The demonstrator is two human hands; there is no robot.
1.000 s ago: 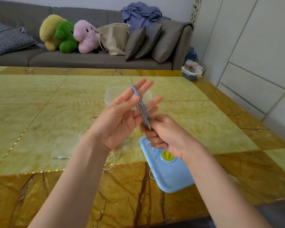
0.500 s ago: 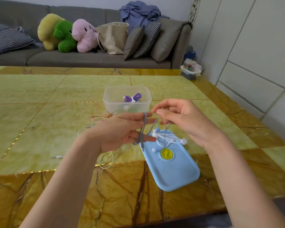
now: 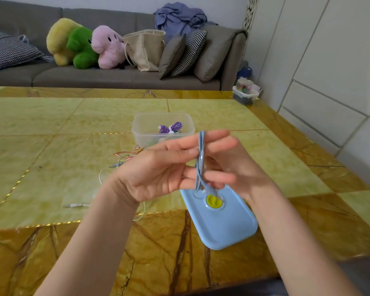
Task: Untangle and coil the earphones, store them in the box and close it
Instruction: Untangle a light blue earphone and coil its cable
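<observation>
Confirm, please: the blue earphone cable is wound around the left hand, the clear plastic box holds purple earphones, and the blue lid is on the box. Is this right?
Not quite. The blue lid is off, lying flat on the yellow marble table, nearer than the open clear plastic box, as the head view shows. The rest is right.

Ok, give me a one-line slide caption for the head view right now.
Left hand wrapped in blue earphone cable, right hand winding; open clear box and blue lid wait on the table.

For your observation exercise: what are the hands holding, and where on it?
The blue earphone cable is wound around the left hand's straightened fingers; the right hand sits blurred behind, its grip unclear.
</observation>
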